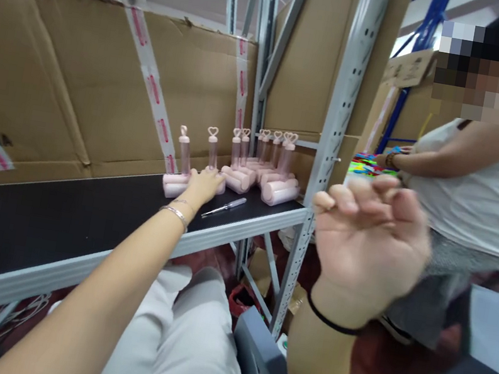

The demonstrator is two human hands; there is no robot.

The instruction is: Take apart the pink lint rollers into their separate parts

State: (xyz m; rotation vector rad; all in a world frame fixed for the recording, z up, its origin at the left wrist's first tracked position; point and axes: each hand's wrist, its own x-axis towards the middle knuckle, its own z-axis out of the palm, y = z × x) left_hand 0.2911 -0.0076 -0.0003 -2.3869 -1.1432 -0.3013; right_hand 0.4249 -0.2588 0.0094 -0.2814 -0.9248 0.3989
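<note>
Already, pink rollers [252, 171] are standing clustered mid-frame on the tabletop [57, 219]; the left hand [201, 187] is lying over the nearest, though I cannot tell its grip. At centre right, the right hand [373, 233] is hovering empty, loosely open.

A pink roller [212, 150] stands at the fingertips of the left hand [201, 187], which covers most of its pale barrel. Its clear pink handle rises upright to a heart-shaped loop. Just to the left of that hand stands a second roller [176, 180], its barrel lying flat and its handle upright. To the hand's right a cluster of matching rollers [264, 177] stands packed close together, well to the left of the raised right hand [369, 239] and beyond it.
</note>
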